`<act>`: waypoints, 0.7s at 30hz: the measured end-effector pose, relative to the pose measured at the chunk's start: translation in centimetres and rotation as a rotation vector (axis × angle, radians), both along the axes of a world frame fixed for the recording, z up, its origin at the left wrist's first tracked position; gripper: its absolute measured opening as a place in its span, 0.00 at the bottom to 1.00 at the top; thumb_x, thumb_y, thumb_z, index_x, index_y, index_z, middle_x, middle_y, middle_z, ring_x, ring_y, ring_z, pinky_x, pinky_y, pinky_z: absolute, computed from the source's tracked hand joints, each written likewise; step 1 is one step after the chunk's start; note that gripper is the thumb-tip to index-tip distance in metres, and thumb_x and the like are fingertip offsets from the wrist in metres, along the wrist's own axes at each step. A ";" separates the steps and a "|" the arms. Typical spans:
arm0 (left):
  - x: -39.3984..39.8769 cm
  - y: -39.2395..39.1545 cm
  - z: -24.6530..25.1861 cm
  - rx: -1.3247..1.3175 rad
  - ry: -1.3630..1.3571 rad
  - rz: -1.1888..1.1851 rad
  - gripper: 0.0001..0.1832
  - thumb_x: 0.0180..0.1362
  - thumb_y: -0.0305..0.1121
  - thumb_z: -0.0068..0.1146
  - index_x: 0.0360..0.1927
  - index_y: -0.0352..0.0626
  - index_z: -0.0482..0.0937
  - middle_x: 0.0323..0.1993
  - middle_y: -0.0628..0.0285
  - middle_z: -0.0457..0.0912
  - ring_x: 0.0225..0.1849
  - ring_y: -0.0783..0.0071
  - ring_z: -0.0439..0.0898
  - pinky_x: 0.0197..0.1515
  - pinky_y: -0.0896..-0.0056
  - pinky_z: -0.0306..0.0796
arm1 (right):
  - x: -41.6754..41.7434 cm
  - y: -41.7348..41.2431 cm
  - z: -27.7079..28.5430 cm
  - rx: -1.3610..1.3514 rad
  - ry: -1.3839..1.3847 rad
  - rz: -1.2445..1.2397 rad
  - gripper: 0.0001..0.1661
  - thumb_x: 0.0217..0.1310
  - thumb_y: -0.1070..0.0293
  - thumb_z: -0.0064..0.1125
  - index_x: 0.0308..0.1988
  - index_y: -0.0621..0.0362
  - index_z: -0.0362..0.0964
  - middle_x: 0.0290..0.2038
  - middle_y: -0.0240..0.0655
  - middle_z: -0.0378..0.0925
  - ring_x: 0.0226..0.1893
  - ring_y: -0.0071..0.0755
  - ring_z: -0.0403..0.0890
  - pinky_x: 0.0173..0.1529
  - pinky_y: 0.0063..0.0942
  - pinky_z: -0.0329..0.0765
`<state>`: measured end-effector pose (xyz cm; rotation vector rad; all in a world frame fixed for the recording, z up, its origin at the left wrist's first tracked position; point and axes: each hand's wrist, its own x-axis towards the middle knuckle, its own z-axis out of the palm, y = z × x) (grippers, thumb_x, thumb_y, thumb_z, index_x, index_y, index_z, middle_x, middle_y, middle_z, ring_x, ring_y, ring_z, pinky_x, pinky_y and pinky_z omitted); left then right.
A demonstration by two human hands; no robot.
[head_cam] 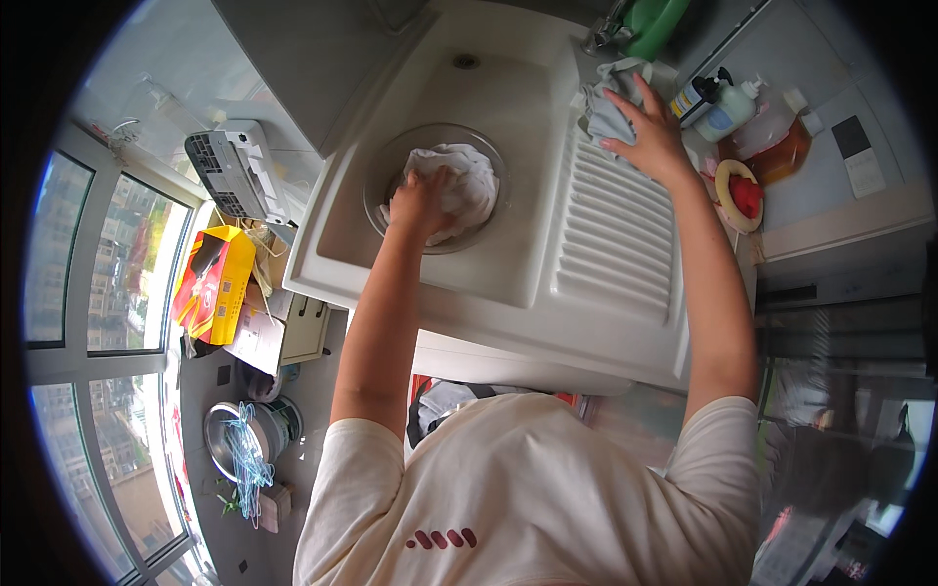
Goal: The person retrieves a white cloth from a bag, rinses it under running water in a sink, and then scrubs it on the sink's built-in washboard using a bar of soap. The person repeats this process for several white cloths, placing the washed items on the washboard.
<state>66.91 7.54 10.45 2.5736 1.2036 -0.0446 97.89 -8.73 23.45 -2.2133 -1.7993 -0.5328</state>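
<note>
A wet white cloth (473,183) lies bunched in a round basin (489,238) on the floor of the laundry sink (513,249). My left hand (423,201) presses into the cloth's left side; its fingertips are partly hidden in the folds, so its grip is unclear. At the upper end of the ribbed washboard (615,234), a crumpled light grey cloth (607,110) rests beside the tap (604,33). Over the grey cloth, my right hand (645,135) is spread with its fingers apart; whether the fingertips touch it is hard to tell.
Pump bottles (733,110), a bottle of amber liquid (788,154) and a round brush (736,196) stand right of the washboard. A green container (652,26) is behind the tap. A grey cabinet panel (308,58) borders the sink's upper left.
</note>
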 end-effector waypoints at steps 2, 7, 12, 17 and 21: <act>-0.2 0.5 -0.1 -0.062 -0.091 0.037 0.41 0.40 0.46 0.71 0.62 0.61 0.68 0.58 0.47 0.73 0.54 0.52 0.77 0.53 0.56 0.74 | -3.0 1.1 -0.7 0.045 0.255 0.129 0.34 0.53 0.61 0.68 0.60 0.42 0.68 0.66 0.41 0.60 0.65 0.49 0.63 0.66 0.36 0.63; -0.7 0.6 2.1 -0.131 -0.589 0.194 0.26 0.47 0.44 0.65 0.52 0.52 0.79 0.39 0.53 0.84 0.45 0.53 0.82 0.46 0.57 0.75 | -11.5 2.2 -3.0 -0.036 0.667 0.383 0.25 0.57 0.64 0.64 0.54 0.56 0.72 0.53 0.42 0.75 0.56 0.46 0.74 0.63 0.35 0.68; -1.7 0.1 4.4 -0.559 -1.211 0.198 0.25 0.68 0.49 0.46 0.52 0.35 0.76 0.39 0.62 0.83 0.42 0.76 0.78 0.46 0.72 0.71 | -16.6 3.9 -5.3 0.004 0.773 0.407 0.41 0.56 0.67 0.65 0.67 0.47 0.56 0.63 0.42 0.65 0.62 0.45 0.66 0.65 0.35 0.66; -1.6 -0.4 5.2 -0.786 -1.291 0.208 0.30 0.71 0.53 0.36 0.58 0.34 0.71 0.50 0.57 0.78 0.51 0.73 0.76 0.53 0.73 0.68 | -18.9 6.2 -5.6 0.195 1.146 0.272 0.40 0.50 0.67 0.70 0.62 0.53 0.63 0.54 0.45 0.73 0.53 0.45 0.76 0.56 0.36 0.74; -1.6 0.4 4.2 -1.021 -1.446 0.199 0.29 0.71 0.53 0.33 0.58 0.37 0.71 0.51 0.58 0.77 0.52 0.70 0.75 0.56 0.70 0.67 | -17.2 6.8 -5.7 0.116 1.074 0.201 0.22 0.50 0.70 0.70 0.46 0.61 0.74 0.47 0.43 0.78 0.46 0.40 0.80 0.50 0.33 0.76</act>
